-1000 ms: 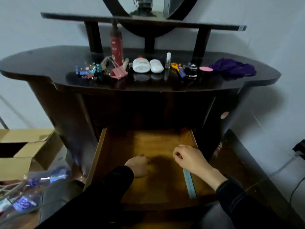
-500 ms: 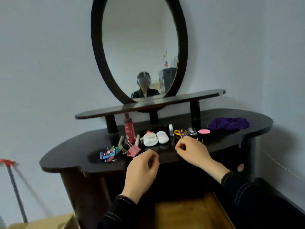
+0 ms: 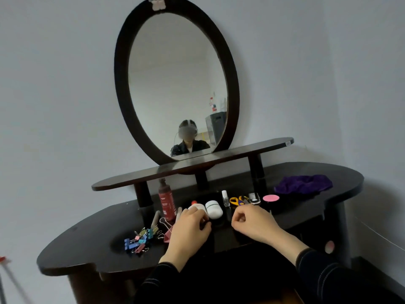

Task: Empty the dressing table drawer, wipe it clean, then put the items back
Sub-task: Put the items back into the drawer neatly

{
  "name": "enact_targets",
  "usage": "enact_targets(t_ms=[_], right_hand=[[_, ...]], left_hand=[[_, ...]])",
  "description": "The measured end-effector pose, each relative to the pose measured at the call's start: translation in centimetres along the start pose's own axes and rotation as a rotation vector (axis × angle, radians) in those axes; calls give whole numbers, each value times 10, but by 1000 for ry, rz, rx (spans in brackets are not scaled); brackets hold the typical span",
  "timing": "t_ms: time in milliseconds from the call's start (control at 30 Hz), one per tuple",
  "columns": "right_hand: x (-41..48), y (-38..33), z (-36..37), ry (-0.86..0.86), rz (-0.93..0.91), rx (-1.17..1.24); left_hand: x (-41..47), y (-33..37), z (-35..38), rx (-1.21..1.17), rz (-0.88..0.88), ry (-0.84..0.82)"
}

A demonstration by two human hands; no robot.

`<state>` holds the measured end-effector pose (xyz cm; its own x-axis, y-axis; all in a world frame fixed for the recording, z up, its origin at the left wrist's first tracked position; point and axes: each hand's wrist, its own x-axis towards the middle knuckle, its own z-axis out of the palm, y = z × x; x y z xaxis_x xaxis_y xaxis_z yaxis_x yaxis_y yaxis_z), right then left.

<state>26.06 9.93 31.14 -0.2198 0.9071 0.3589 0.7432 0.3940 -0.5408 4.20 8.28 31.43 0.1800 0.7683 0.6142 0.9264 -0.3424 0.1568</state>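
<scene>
Dark tabletop (image 3: 87, 244) holds clips (image 3: 140, 239), red bottle (image 3: 167, 204) (upright), scissors (image 3: 237, 200).

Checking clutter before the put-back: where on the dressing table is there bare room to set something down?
Bare: the shelf, the tabletop left of the clips, and its right edge in front of the cloth. Crowded: the middle row, from the clips past the bottle to the pink lid.

Both hands have come up out of the drawer (image 3: 294, 298), now only a sliver at the bottom of the view. Left hand (image 3: 188, 232) has moved in from the worktop (image 3: 87, 249) front edge, fingers curled against the white bottle (image 3: 196, 207); grip not resolvable. Right hand (image 3: 252, 224) has also advanced, fingers curled, just short of the scissors (image 3: 237, 200).
</scene>
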Motion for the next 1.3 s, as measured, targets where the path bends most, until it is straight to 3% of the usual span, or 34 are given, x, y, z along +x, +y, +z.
enact_targets(t_ms=[100, 233, 333, 467, 567, 667, 867, 1033, 1133, 1233, 1300], right_hand=[[5, -9, 17, 79, -94, -232], [10, -15, 21, 84, -126, -253], [6, -15, 19, 84, -132, -259], [6, -16, 21, 104, -153, -242], [6, -15, 21, 124, -165, -240], [5, -17, 21, 128, -173, -245], [5, -16, 20, 143, -195, -244], [3, -17, 18, 143, -203, -238], [2, -18, 19, 165, -221, -223], [3, -20, 19, 208, -259, -237], [2, -22, 22, 237, -310, -307]], left_hand=[[2, -7, -4, -84, -127, 213], [4, -15, -9, -151, -194, 467], [11, -20, -14, -160, -284, 564], [46, -50, -26, -297, -530, 492], [79, -71, -30, -426, -752, 327], [95, -90, -18, -512, -849, 216], [94, -106, -17, -341, -687, 133], [63, -63, -53, -434, -313, 443], [39, -32, -65, -595, -216, 587], [11, -16, -50, -869, -255, 490], [-4, -10, -35, -900, -295, 390]])
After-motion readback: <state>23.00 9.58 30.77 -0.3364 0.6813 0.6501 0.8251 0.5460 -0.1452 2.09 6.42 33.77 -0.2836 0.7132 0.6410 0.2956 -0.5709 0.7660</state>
